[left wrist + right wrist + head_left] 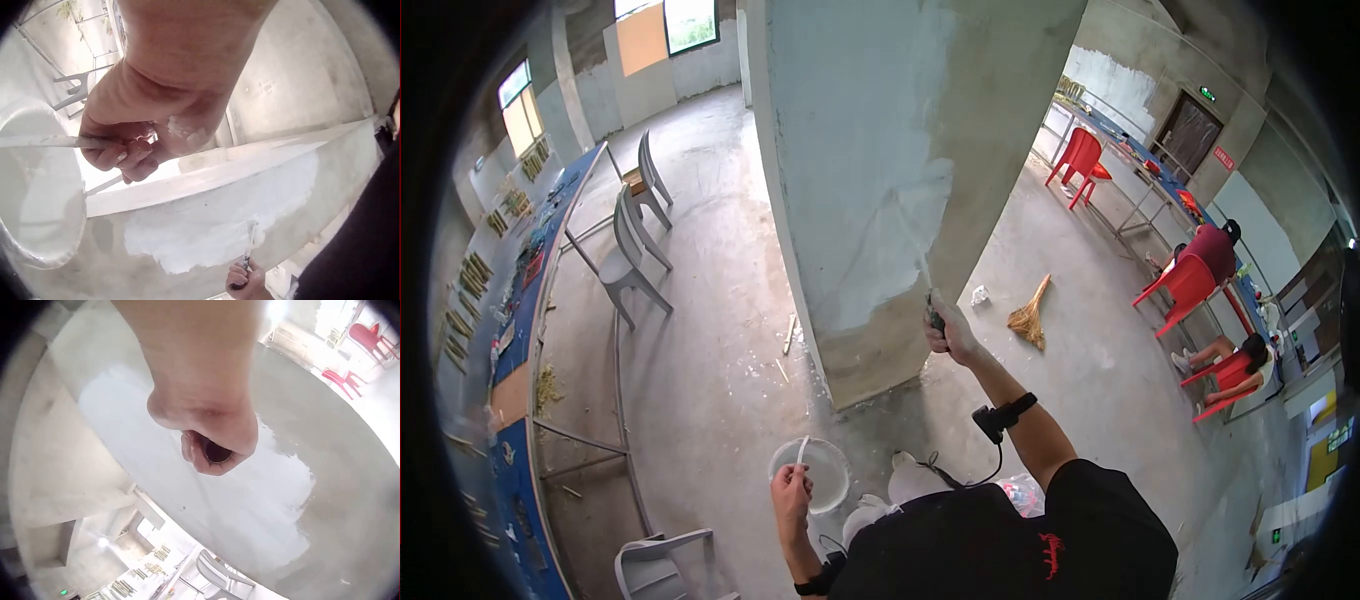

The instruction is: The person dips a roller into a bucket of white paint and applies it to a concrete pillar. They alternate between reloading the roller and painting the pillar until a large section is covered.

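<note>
My right hand (pixel 952 335) grips the dark handle of a putty knife (pixel 248 251), its pale blade against the pillar. Smooth white coating (pixel 855 190) covers much of that pillar face, with bare grey-brown plaster (pixel 985 130) along the right and bottom. In the right wrist view, curled fingers wrap the handle and only its round butt end (pixel 217 452) shows. Low down on the left, my left hand (pixel 791 495) holds a narrow whitish strip (pixel 40 142) that crosses over a white bucket (pixel 78 209); I cannot tell what the strip is. White smears mark the left palm.
A straw hand broom (pixel 1028 322) and a white lump (pixel 979 295) lie right of the pillar. Thin sticks (pixel 789 333) and white splatter are on the floor to its left. Grey chairs (pixel 628 262) stand by a long blue-topped table (pixel 525 300). Two people sit on red chairs at right.
</note>
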The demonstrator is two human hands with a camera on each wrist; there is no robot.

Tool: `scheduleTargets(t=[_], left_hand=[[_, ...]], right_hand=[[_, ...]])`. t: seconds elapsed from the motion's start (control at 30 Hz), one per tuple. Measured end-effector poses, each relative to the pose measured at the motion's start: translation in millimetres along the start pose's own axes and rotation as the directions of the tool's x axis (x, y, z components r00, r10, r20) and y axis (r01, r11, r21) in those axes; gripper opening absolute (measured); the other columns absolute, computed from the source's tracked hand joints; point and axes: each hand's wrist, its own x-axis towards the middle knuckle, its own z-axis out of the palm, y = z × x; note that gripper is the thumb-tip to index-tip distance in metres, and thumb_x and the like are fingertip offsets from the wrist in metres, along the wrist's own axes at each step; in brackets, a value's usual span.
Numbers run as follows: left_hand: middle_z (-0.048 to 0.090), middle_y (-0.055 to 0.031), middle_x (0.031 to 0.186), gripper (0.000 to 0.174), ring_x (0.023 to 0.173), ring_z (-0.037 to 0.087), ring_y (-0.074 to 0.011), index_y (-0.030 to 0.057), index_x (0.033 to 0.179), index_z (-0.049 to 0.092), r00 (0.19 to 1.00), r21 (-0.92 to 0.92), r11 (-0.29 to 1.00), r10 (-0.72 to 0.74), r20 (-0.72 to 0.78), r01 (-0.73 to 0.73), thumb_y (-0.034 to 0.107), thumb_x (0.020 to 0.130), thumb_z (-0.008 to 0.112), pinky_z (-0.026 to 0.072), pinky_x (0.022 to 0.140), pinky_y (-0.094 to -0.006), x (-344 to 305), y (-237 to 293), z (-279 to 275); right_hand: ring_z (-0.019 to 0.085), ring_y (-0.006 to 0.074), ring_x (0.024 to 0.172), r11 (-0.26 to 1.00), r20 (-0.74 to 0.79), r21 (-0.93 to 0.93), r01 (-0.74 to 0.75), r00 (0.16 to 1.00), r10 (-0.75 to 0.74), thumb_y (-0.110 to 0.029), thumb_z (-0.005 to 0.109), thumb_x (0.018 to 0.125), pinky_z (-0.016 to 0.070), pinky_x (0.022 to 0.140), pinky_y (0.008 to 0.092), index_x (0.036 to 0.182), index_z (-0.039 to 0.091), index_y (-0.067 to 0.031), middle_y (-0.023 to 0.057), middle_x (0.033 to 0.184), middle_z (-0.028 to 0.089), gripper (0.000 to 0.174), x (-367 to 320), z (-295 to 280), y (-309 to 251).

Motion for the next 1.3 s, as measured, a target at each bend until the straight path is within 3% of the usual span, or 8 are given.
scheduleTargets(t=[0.43,0.57,0.73,0.93,1.07,1.3], left_hand=[[0.048,-0.0004,0.059,0.017,0.047,0.041,-0.0068,0.0009,0.089,0.057,1.000,0.028,1.000,-0.002,-0.002,0.002,0.016,0.092,0.050,0.0317,0.042,-0.0208,-2.6,-1.8,-4.2],[0.047,0.0000,0.059,0.017,0.047,0.041,-0.0068,0.0009,0.090,0.057,1.000,0.034,0.999,0.008,-0.005,-0.008,0.016,0.092,0.050,0.0320,0.043,-0.0209,-7.2,-0.8,-5.1],[0.045,0.0011,0.058,0.017,0.047,0.040,-0.0063,0.0010,0.090,0.057,0.999,0.026,1.000,-0.006,-0.035,0.007,0.016,0.092,0.050,0.0317,0.043,-0.0208,-8.9,-0.2,-5.7],[0.044,0.0014,0.058,0.017,0.048,0.039,-0.0060,0.0018,0.090,0.057,1.000,0.021,1.000,0.003,0.000,-0.003,0.017,0.092,0.051,0.0306,0.043,-0.0209,-11.3,0.7,-7.9],[0.044,0.0014,0.058,0.017,0.048,0.039,-0.0060,0.0020,0.090,0.056,1.000,0.026,1.000,-0.009,-0.016,0.009,0.017,0.092,0.051,0.0301,0.043,-0.0206,-10.5,0.4,-7.1],[0.044,0.0014,0.057,0.018,0.047,0.039,-0.0053,0.0008,0.090,0.056,1.000,0.006,1.000,-0.015,-0.018,0.015,0.017,0.094,0.050,0.0288,0.042,-0.0205,-11.6,-2.3,-8.8]], right_hand=[[0.021,0.0066,0.038,0.973,0.178,0.044,0.227,0.956,-0.232,-0.061,0.039,0.091,0.0172,0.036,0.0245,0.070,0.041,-0.0140,-0.0049,0.051,0.029,0.052,23.3,48.2,-121.9],[0.021,0.0070,0.038,0.979,0.181,0.083,0.184,0.964,-0.196,-0.061,0.039,0.091,0.0177,0.036,0.0245,0.070,0.041,-0.0136,-0.0046,0.051,0.029,0.052,23.9,37.7,-85.3],[0.023,0.0067,0.037,0.999,0.066,0.052,-0.002,0.998,-0.001,-0.062,0.039,0.090,0.0174,0.036,0.0235,0.074,0.043,-0.0139,-0.0045,0.052,0.031,0.051,7.7,20.1,-20.1],[0.023,0.0067,0.036,0.993,-0.010,0.004,-0.120,0.993,0.120,-0.061,0.040,0.090,0.0165,0.035,0.0234,0.072,0.042,-0.0133,-0.0043,0.051,0.030,0.051,-9.9,0.8,43.2],[0.022,0.0064,0.035,0.992,-0.129,-0.058,-0.113,0.986,0.105,-0.058,0.041,0.091,0.0159,0.034,0.0237,0.070,0.043,-0.0121,-0.0045,0.049,0.030,0.051,-17.1,-2.3,54.3],[0.023,0.0060,0.034,0.998,-0.128,-0.061,0.007,0.992,-0.015,-0.059,0.041,0.091,0.0162,0.034,0.0226,0.069,0.043,-0.0106,-0.0044,0.048,0.029,0.053,-1.0,0.2,6.1]])
